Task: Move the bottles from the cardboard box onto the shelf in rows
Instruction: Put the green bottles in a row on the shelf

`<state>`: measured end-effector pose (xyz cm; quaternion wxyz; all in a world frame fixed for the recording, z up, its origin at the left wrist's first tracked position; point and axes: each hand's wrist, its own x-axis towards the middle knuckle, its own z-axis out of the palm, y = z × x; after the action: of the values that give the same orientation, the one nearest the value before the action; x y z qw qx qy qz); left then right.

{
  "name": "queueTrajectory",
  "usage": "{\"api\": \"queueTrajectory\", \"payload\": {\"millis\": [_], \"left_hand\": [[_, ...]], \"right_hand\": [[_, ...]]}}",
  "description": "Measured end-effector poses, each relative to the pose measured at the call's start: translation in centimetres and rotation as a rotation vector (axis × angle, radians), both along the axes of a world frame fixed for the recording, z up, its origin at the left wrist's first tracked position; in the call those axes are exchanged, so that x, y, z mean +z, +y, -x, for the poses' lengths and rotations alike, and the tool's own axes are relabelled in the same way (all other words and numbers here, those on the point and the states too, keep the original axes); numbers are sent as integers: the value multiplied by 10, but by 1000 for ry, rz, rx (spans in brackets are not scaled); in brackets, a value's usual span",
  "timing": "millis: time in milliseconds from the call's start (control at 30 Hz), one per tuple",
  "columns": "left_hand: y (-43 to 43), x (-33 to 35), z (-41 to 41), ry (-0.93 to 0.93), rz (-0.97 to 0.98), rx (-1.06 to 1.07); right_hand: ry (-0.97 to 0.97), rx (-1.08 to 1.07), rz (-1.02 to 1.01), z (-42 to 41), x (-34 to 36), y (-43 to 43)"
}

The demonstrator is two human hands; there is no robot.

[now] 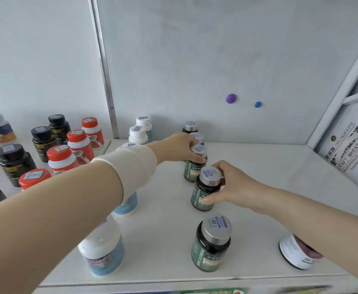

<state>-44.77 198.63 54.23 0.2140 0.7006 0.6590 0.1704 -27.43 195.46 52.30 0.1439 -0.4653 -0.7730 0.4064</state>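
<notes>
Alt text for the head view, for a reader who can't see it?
Both hands hold silver-capped, green-labelled bottles in one row on a white shelf: the right hand grips the second bottle from the front, the left hand the third bottle. White blue-labelled bottles stand left of them, red-capped bottles and black-capped bottles farther left.

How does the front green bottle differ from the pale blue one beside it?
The green-label bottle is dark with a silver cap; the blue-label bottle is white with a white cap. The blue-label bottle looks wider than the green-label bottle. Both stand upright on the shelf.
</notes>
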Motion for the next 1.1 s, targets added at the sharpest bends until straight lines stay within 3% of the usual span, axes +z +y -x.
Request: {"api": "queueTrajectory", "payload": {"millis": [433, 667, 867, 1033, 1100], "left_hand": [[2, -9, -6, 25, -12, -29], [-16, 16, -3, 80, 121, -24], [-71, 48, 10, 353, -2, 132], [-138, 59, 21, 908, -242, 192], [-167, 63, 30, 1015, -253, 216]], "right_hand": [[6, -11, -9, 3, -9, -1], [2, -78, 34, -10, 9, -3], [-113, -108, -202, -20, 49, -18], [-274, -4, -493, 19, 57, -52], [-352, 77, -575, 41, 57, -74]]}}
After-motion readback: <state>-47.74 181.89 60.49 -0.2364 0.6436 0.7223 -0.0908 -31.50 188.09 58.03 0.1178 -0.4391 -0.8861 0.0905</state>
